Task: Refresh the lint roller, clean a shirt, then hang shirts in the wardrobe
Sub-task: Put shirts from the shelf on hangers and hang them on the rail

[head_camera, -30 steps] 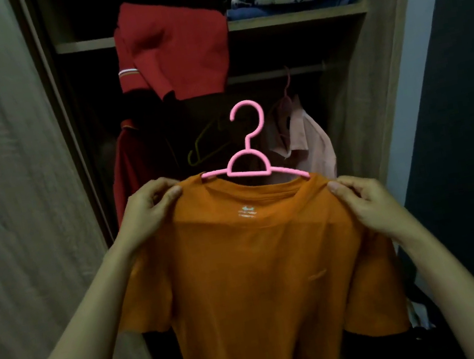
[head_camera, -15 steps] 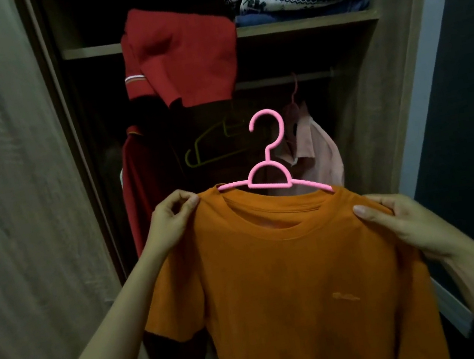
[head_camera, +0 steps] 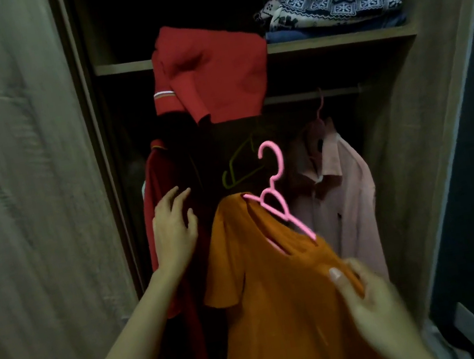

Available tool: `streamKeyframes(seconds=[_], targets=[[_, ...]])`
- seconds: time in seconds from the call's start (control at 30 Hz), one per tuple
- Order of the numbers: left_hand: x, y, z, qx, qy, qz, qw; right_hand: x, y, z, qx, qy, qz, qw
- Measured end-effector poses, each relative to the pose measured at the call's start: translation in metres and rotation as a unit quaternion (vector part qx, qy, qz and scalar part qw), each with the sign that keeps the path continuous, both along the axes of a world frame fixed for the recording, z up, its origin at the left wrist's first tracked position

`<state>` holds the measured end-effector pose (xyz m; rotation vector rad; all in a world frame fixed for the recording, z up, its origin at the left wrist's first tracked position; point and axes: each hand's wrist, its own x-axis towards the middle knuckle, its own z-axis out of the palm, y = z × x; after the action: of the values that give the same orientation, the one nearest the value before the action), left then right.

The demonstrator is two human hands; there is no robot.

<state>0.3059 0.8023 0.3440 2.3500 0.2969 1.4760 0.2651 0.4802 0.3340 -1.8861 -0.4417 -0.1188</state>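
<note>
The right hand (head_camera: 375,307) takes its grip on the near shoulder of the orange shirt (head_camera: 282,298), which hangs in front of the open wardrobe on the pink hanger (head_camera: 272,185). The hanger's long axis tilts from 10 to 4 o'clock. Its hook lies at 11 o'clock from the grip, below the rail (head_camera: 309,95) at 12. The left hand (head_camera: 173,231), released and fingers spread, rests at 9 o'clock on the red garment (head_camera: 154,194).

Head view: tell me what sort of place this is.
Probably a home wardrobe: a rail with a pale pink shirt hanging, folded clothes on the shelf above, and an orange shirt on a pink hanger.
</note>
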Motion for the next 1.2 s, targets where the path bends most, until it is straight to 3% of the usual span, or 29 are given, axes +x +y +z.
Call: streamKeyframes(seconds=[0.13,0.33,0.47,0.67,0.83,1.2], targets=[[-0.004,0.015,0.017,0.028,-0.028,0.043,0.998,-0.006,0.062,-0.037,-0.019,-0.064,-0.045,0.997],[-0.007,0.041,0.031,-0.012,0.002,0.002,1.000,0.004,0.153,-0.044,0.010,-0.118,-0.084,0.989],[-0.011,0.058,0.033,-0.053,0.069,-0.063,0.994,0.018,0.201,-0.023,0.020,-0.084,-0.088,0.992],[-0.007,0.082,0.029,-0.034,0.125,-0.116,0.985,0.046,0.251,0.031,0.101,-0.049,-0.099,0.989],[-0.008,0.091,0.026,-0.044,0.111,-0.157,0.980,0.085,0.285,0.075,0.158,-0.040,-0.089,0.983],[-0.013,0.103,0.027,-0.039,0.102,-0.196,0.974,0.139,0.328,0.114,0.158,-0.097,-0.104,0.977]])
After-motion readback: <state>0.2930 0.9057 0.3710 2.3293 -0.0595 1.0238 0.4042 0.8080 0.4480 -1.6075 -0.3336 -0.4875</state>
